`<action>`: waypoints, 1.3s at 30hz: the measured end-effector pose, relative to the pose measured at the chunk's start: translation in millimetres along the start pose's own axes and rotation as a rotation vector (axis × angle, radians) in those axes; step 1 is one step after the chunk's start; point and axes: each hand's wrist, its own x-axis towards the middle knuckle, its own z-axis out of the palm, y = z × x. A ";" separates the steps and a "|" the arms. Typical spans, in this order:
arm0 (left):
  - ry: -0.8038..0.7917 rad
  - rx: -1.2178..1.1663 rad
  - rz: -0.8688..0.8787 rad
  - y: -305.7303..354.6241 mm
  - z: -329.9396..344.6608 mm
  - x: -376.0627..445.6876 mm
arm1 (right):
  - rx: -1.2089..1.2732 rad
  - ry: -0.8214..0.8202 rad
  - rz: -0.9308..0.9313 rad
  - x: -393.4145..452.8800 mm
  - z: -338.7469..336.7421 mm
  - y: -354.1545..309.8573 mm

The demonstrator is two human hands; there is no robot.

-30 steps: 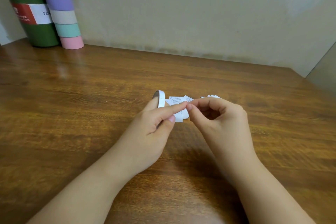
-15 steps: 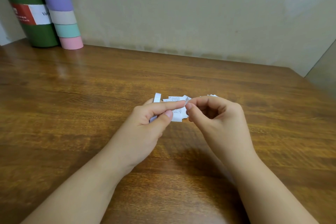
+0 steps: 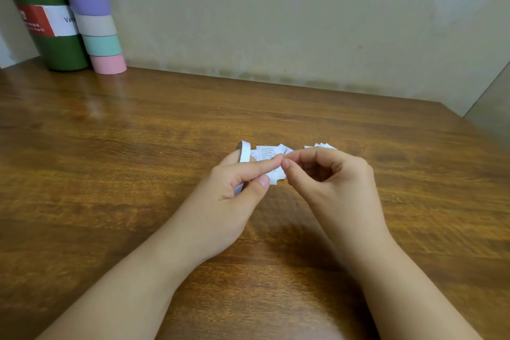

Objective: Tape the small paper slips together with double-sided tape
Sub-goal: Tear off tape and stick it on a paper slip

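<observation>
I see the left hand (image 3: pixel 234 188) gripping a white tape roll (image 3: pixel 244 152) above the wooden table (image 3: pixel 138 146) while the right hand (image 3: pixel 328 176) pinches at its loose end (too small to confirm), paper slips (image 3: pixel 269 156) lying just behind; I'd peel slowly, keeping the strip straight.

A brown wooden table (image 3: pixel 116 163) with a glossy grained top fills most of the view; at its far left corner stands a dark green bottle (image 3: pixel 47 8) bearing a red and white label, upright against the wall; just beside it, on its right and touching it, rises a stack of tape rolls (image 3: pixel 95 19) in bands of teal, grey, purple and pink; a plain beige wall (image 3: pixel 303 14) stands behind the table.
</observation>
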 end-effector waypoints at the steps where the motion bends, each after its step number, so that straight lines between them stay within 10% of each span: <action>1: 0.000 0.023 0.006 0.6 0.0 -0.4 | -0.013 -0.002 0.002 -0.1 -0.2 0.0; 39: -0.012 0.002 -0.012 -0.8 -1.0 0.3 | -0.038 -0.018 -0.005 0.6 -1.5 0.5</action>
